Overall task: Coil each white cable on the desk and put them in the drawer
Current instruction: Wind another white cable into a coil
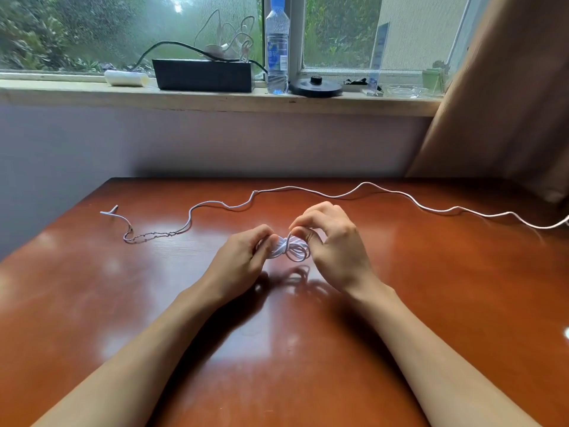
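Coiling looks nearly finished: the left hand (243, 254) and right hand (332, 245) each hold the small coil (292, 249) in a pinching grip above the desk (277, 349). Next comes the unseen drawer; the long cable (338, 195) lies uncoiled behind.

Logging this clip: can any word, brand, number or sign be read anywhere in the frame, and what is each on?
No text can be read.
Water bottle on the windowsill: blue label with pale characters, too blurred to read.
Clear sign stand at the window: blue print, too small to read.
Black box: no markings visible.
Coiled white cable: no print visible.
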The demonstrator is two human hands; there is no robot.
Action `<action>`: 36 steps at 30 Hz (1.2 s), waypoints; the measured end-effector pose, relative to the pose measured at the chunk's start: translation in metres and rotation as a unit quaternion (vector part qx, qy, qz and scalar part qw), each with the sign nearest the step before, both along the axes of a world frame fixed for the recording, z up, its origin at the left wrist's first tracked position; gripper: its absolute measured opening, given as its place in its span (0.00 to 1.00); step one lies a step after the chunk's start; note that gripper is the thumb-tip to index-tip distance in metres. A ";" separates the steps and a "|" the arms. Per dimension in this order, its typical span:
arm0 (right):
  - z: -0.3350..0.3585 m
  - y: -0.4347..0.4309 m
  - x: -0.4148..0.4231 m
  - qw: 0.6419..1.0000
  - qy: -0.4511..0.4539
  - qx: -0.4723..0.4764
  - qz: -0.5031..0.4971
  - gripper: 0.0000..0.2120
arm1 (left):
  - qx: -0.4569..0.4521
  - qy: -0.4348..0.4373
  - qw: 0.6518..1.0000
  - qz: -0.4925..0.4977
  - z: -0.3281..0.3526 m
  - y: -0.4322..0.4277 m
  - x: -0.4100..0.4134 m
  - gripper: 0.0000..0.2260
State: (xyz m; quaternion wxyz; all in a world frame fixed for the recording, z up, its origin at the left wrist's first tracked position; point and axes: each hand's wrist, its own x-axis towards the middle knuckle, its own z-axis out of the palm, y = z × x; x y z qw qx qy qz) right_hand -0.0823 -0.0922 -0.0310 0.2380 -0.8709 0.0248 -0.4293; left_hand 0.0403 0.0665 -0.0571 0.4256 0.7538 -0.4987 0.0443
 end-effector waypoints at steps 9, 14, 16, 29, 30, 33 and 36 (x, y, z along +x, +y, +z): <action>0.000 0.010 0.007 0.947 0.048 0.318 0.020 0.08 | -0.013 -0.026 0.999 -0.038 0.004 -0.004 -0.007 0.11; -0.002 0.009 0.008 0.943 0.055 0.327 -0.015 0.08 | -0.003 -0.070 0.996 -0.060 0.005 -0.007 -0.012 0.09; -0.002 0.008 0.008 0.939 0.054 0.340 -0.018 0.08 | -0.003 -0.086 0.994 -0.064 0.007 -0.007 -0.014 0.09; 0.000 0.005 0.007 0.905 0.047 0.417 0.069 0.06 | -0.031 -0.139 0.988 -0.055 0.015 -0.005 -0.022 0.09; 0.001 0.004 0.006 0.903 0.046 0.419 0.084 0.06 | -0.045 -0.116 0.990 -0.059 0.014 -0.006 -0.021 0.09; 0.004 -0.001 0.003 0.886 0.042 0.442 0.132 0.03 | -0.074 -0.064 0.993 -0.067 0.013 -0.007 -0.021 0.09; 0.005 -0.007 0.001 0.880 0.044 0.451 0.139 0.06 | -0.083 -0.040 0.993 -0.068 0.012 -0.007 -0.020 0.08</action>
